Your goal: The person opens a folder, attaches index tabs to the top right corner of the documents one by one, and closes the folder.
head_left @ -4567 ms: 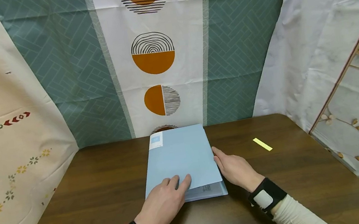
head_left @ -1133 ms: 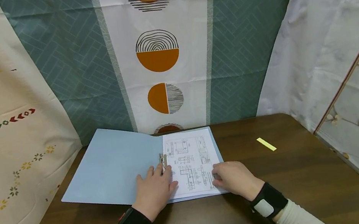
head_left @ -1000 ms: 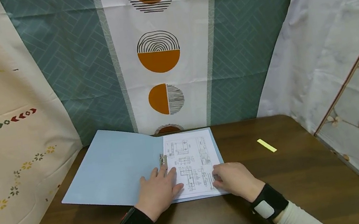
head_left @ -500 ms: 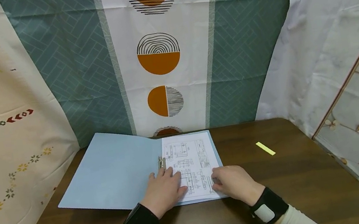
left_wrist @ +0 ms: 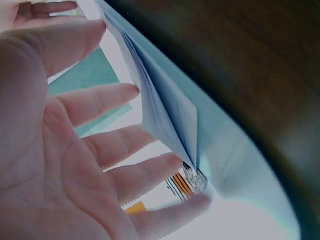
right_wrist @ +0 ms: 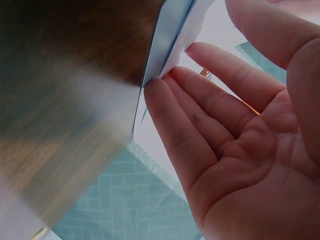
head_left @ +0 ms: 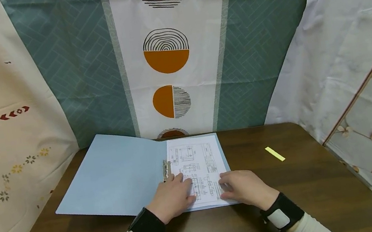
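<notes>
A light blue folder (head_left: 119, 178) lies open on the table, its cover swung out to the left. On its right half is a stack of white sheets (head_left: 196, 152), the top one printed with technical line drawings. A metal clip (head_left: 166, 170) runs along the fold. My left hand (head_left: 173, 198) rests with spread fingers on the lower left of the sheets, just below the clip. At their lower right edge is my right hand (head_left: 244, 188), fingers loosely bent and fingertips (right_wrist: 157, 87) touching the border of paper and folder. The left wrist view shows the sheet edges (left_wrist: 160, 107) slightly fanned.
A yellow strip (head_left: 275, 154) lies on the brown wooden table (head_left: 247, 141), right of the folder. Behind the table hangs a patterned green and white cloth (head_left: 178, 113). Other cloths hang to the left and right.
The folder was closed earlier, with my left hand on its cover; its cover now lies open to the left. Since then my left hand has slid slightly right and down; my right hand has barely moved.
</notes>
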Tool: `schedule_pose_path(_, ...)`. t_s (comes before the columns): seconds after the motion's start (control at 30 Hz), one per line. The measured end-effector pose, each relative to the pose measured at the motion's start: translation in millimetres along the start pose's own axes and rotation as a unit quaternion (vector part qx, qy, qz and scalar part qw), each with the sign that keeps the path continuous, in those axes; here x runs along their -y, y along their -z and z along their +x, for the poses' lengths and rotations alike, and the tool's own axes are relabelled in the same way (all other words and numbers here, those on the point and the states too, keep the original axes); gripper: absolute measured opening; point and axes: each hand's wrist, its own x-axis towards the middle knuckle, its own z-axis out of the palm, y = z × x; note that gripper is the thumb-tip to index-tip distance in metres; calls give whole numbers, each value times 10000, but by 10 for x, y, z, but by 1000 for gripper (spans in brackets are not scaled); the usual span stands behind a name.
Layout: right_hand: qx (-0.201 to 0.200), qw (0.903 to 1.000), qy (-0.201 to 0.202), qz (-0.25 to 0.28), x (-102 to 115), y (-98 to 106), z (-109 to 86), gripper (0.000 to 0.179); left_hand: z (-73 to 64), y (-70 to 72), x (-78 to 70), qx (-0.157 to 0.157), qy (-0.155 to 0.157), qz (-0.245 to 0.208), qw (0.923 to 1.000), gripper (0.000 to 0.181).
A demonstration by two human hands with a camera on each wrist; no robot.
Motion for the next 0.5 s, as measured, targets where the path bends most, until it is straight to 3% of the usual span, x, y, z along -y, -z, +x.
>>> schedule_pose_path(0.1, 2, 10000, 15, 17, -3, 5, 10, 42, -16, 6, 44, 85, 81, -60, 9999, 53)
schedule_pose_path(0.37, 111, 9999, -43, 41, 13, 37, 16, 43, -41, 26, 196, 325, 708, -96, 9969, 65)
schedule_pose_path(0.5, 166, 9998, -95, 34, 8, 40, 2, 43, -34, 35, 243, 427, 832, -240, 9953, 66)
